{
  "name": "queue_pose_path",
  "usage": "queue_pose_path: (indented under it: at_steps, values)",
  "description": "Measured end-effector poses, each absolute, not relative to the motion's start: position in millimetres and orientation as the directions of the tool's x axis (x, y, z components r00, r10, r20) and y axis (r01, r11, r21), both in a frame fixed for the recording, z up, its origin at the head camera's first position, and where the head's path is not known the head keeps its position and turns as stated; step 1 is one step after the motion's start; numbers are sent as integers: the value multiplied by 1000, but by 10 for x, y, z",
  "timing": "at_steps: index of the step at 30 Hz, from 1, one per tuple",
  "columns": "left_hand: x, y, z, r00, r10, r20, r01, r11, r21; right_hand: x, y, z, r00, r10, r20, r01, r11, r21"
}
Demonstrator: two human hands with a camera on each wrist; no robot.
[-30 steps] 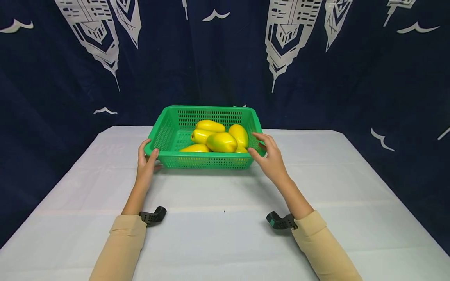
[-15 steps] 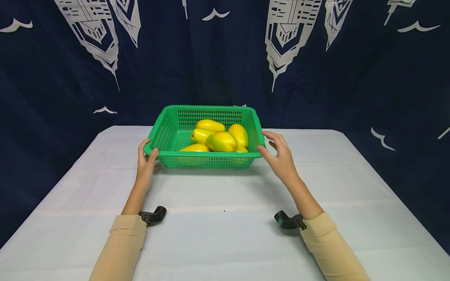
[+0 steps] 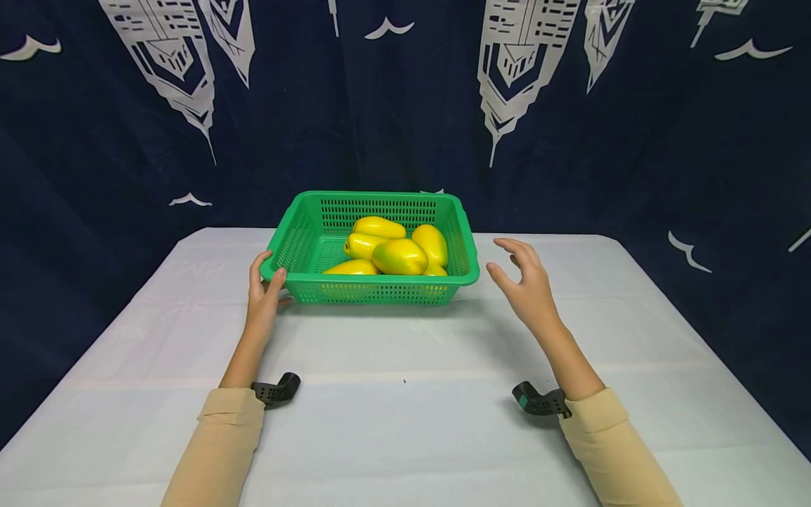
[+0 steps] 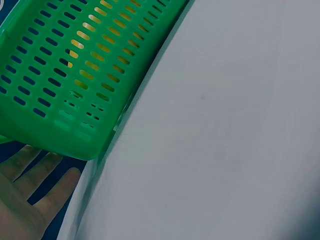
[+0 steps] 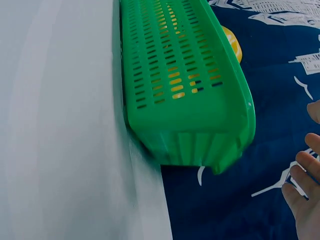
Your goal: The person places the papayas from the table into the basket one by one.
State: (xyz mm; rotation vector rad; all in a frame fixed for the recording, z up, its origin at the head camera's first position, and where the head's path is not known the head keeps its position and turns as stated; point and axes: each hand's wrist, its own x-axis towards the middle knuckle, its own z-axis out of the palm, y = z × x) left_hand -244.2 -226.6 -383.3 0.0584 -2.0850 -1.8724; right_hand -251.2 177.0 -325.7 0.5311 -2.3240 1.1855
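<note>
Several yellow mangoes [image 3: 400,256], some tinged green, lie in a green plastic basket [image 3: 380,289] with slotted walls. My left hand [image 3: 261,306] holds the basket's near left corner, thumb at the front rim and fingers round the outside. The left wrist view shows those fingers [image 4: 55,192] spread against the basket's end wall [image 4: 55,140]. To the right of the basket, my right hand [image 3: 529,292] hovers apart from it, fingers loosely curved and nothing between them. Some of its fingers [image 5: 302,182] show at the edge of the right wrist view.
A white cloth [image 3: 405,436] covers the table, and the basket stands toward its far edge. Behind hangs a dark blue curtain [image 3: 355,127] printed with white towers and birds. Both wrists wear black bands [image 3: 277,389] below beige sleeves.
My right hand has come away from the basket's right rim and moved to the right. The left hand, the basket and the mangoes have stayed in place.
</note>
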Motion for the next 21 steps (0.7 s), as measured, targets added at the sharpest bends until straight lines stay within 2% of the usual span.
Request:
queue_pose_path:
  at_steps: [7, 21]
  values:
    - [-2439, -2260, -3818, -943, -245, 223, 196, 132, 972, -2513, 1898, -3260, -812, -110, 574, -519, 587, -622]
    - [-2421, -2247, -3803, -944, -256, 207, 179, 127, 976, -2451, 2158, -3229, -855, -75, 513, -412, 700, -583]
